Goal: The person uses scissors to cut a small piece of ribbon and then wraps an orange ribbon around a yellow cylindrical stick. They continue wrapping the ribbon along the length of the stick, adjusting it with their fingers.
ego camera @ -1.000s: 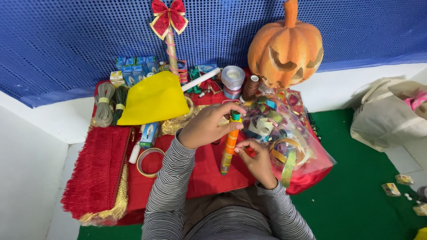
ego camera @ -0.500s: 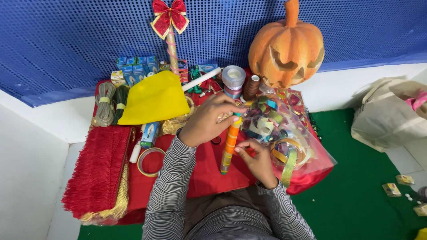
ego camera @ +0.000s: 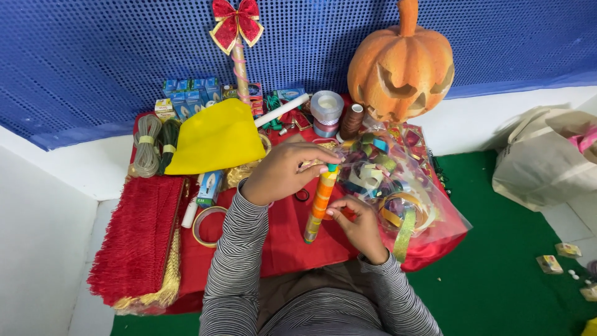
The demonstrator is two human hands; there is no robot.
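Tote bag cut by right edge

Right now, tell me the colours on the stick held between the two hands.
Head view: the stick is mostly orange with yellow bands and green ends.

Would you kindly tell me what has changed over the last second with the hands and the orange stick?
Almost nothing. The left hand still pinches the top of the orange stick, the right hand still steadies its middle, and the stick stays tilted at the same angle. The pumpkin, yellow felt and ribbon bag have not moved.
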